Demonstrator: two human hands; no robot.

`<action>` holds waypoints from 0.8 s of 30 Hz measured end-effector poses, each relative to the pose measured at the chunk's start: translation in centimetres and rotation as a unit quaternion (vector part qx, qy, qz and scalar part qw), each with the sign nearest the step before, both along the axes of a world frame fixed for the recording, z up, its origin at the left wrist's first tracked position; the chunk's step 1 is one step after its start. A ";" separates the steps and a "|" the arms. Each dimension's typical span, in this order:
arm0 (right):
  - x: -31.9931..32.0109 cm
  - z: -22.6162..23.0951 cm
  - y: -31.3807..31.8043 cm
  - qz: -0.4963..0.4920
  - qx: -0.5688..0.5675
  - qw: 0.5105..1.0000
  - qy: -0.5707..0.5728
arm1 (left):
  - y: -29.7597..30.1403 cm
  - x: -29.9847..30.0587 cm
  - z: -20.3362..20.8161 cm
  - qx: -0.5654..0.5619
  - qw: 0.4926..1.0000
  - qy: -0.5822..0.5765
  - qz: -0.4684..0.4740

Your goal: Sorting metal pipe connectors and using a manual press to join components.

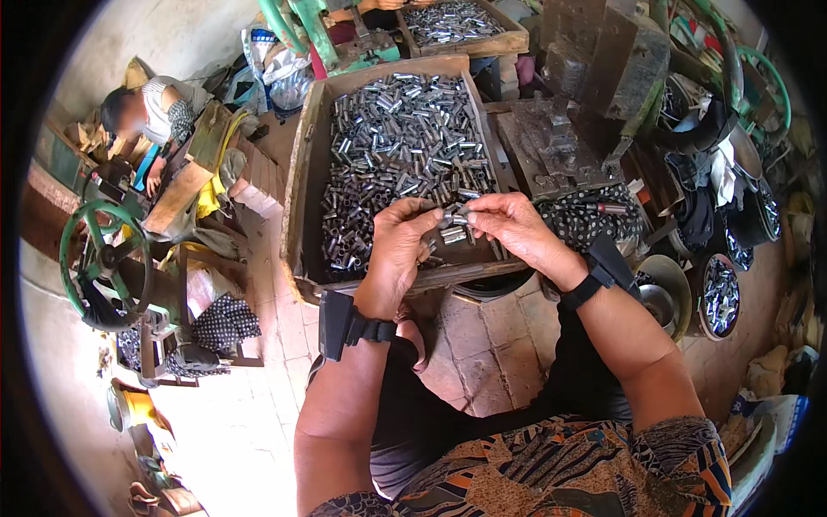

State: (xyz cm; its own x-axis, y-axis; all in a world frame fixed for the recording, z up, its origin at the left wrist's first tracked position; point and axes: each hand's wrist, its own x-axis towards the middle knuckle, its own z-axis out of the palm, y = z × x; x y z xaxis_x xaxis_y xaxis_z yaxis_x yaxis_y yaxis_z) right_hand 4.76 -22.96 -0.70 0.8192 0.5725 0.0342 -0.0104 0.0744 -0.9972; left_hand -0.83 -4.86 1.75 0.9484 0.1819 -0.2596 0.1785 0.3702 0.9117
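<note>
My left hand [399, 244] and my right hand [515, 226] meet over the near right part of a shallow wooden tray [301, 189]. Thumbs and fingertips of both hands pinch a small metal tube [450, 215] between them; whether it is one tube or two is too small to tell. Heaped in the tray are loose short metal tubes [405, 129], shiny toward the far side and darker toward the near left. A few tubes [453, 233] lie just below my fingertips, on a barer part of the tray bottom.
A heavy dark metal press [594, 103] stands right of the tray, with a screwdriver [612, 208] beside it. Farther right are a metal basin [658, 303] and a bucket of shiny parts [720, 297]. At left, another person [164, 108] sits behind a green handwheel [73, 258]. A second tray [515, 41] stands beyond.
</note>
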 end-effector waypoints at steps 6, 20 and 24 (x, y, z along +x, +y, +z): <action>-0.3 1.0 -0.2 -0.016 0.042 0.999 0.021 | -0.5 -0.1 -0.1 -0.015 1.000 0.003 0.004; 0.2 0.1 -0.8 -0.032 0.123 0.990 0.063 | -1.3 -0.3 -0.1 0.032 0.998 -0.047 -0.025; 0.2 0.7 -1.0 -0.009 0.145 0.985 0.096 | -1.1 -0.4 -0.2 -0.022 0.996 -0.061 -0.057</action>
